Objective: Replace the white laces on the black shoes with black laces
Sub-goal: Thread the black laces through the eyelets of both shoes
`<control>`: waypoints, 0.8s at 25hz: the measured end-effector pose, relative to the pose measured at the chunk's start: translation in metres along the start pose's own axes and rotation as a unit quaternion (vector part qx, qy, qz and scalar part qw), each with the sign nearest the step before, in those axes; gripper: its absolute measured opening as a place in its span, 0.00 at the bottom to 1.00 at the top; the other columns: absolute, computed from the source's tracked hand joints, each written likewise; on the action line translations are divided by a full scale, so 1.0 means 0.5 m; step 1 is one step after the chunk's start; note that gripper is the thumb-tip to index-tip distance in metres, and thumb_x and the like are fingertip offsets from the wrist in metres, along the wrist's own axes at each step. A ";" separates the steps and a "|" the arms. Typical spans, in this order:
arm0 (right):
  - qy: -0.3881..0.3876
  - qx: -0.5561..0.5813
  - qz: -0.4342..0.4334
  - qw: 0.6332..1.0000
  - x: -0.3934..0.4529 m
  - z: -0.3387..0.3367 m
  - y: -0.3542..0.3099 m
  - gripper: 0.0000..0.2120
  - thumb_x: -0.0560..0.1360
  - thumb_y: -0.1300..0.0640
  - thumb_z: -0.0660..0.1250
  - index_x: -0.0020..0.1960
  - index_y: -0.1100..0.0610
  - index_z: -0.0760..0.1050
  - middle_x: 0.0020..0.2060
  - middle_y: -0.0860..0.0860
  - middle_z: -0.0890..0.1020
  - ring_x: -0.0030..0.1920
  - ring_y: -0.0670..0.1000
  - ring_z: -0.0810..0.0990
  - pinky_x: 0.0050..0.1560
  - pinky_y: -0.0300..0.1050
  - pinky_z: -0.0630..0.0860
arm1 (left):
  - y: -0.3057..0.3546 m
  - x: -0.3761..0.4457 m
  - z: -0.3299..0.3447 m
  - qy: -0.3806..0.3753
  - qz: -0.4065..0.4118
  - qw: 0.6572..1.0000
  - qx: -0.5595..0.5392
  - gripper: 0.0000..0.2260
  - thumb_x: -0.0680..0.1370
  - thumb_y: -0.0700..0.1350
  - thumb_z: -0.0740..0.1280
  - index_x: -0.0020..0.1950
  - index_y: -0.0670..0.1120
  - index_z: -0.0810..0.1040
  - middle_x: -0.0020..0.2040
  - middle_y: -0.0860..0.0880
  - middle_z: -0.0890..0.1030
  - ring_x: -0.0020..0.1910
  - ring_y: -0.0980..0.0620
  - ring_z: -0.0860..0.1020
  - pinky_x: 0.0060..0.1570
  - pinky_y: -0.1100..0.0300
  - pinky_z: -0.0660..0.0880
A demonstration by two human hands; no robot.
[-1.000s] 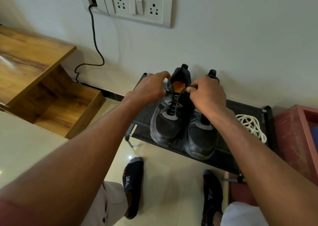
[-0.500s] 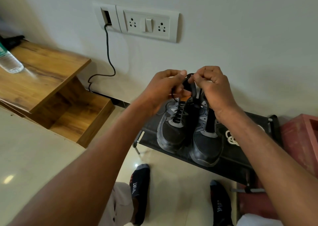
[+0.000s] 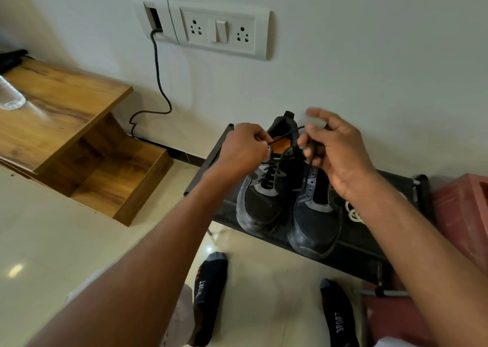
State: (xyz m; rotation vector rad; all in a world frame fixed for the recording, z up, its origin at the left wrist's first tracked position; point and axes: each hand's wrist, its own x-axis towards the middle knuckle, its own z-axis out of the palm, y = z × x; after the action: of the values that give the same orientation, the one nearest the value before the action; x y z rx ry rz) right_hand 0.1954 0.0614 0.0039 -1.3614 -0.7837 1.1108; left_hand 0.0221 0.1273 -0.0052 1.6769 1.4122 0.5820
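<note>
Two black shoes stand side by side on a low black rack (image 3: 369, 243) against the wall. The left shoe (image 3: 260, 201) is threaded with a black lace (image 3: 274, 169). The right shoe (image 3: 314, 228) shows no lace on its tongue. Above the left shoe's collar my left hand (image 3: 243, 148) pinches one end of the black lace. My right hand (image 3: 338, 151) grips the other end, and a strand crosses between the two hands. The white laces (image 3: 353, 213) lie in a bundle on the rack, partly hidden behind my right forearm.
A wooden stepped shelf (image 3: 66, 125) stands to the left with a clear bottle (image 3: 10, 97) on top. A black cable (image 3: 158, 82) hangs from the wall socket panel (image 3: 216, 27). A red box (image 3: 464, 214) sits right of the rack. My socked feet (image 3: 208, 291) rest on the tiled floor.
Both hands have lifted from the shoe's collar and drawn apart, pulling the black lace ends up and out. The camera has tilted up and to the left.
</note>
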 end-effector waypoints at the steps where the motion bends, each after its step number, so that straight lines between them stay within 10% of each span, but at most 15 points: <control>1: -0.027 0.070 0.007 0.997 0.003 -0.001 -0.004 0.11 0.83 0.62 0.65 0.65 0.55 0.79 0.43 0.55 0.86 0.35 0.49 0.81 0.29 0.39 0.72 | -0.001 0.001 0.009 0.024 0.016 0.999 0.041 0.05 0.81 0.39 0.67 0.53 0.46 0.82 0.44 0.47 0.85 0.39 0.49 0.85 0.30 0.64 0.78; 4: -0.088 0.202 0.028 0.975 0.009 0.006 -0.003 0.12 0.84 0.63 0.63 0.66 0.59 0.77 0.59 0.57 0.86 0.55 0.55 0.87 0.43 0.40 0.83 | 0.015 -0.007 0.022 0.110 0.061 0.992 0.027 0.09 0.84 0.51 0.65 0.53 0.47 0.80 0.44 0.50 0.83 0.39 0.55 0.82 0.35 0.62 0.75; 8: -0.090 0.191 -0.021 0.977 0.019 0.022 0.009 0.17 0.83 0.70 0.61 0.71 0.62 0.71 0.66 0.55 0.83 0.66 0.57 0.82 0.63 0.48 0.82 | 0.039 -0.005 -0.004 -0.110 -0.079 0.969 -0.205 0.23 0.86 0.62 0.56 0.61 0.45 0.78 0.45 0.45 0.88 0.47 0.46 0.88 0.52 0.50 0.77; 11: -0.054 0.172 -0.052 0.982 0.020 0.025 0.008 0.15 0.82 0.71 0.63 0.67 0.61 0.72 0.64 0.55 0.84 0.65 0.57 0.83 0.62 0.49 0.82 | 0.024 0.001 -0.019 -0.241 -0.072 0.948 -0.197 0.19 0.85 0.59 0.62 0.60 0.45 0.78 0.45 0.46 0.87 0.54 0.44 0.87 0.57 0.46 0.73; 20: -0.057 0.202 -0.028 0.977 0.027 0.034 0.000 0.06 0.82 0.66 0.67 0.55 0.57 0.72 0.59 0.58 0.86 0.57 0.55 0.86 0.48 0.42 0.83 | 0.024 0.024 -0.001 -0.193 -0.028 0.971 -0.142 0.28 0.81 0.70 0.60 0.55 0.47 0.84 0.53 0.48 0.86 0.55 0.50 0.84 0.58 0.51 0.79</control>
State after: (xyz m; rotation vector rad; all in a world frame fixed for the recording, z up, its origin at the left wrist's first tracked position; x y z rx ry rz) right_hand 0.1839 0.0798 0.0032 -0.9357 -0.6303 1.2326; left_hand 0.0315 0.1387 0.0029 1.4240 1.0386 0.3781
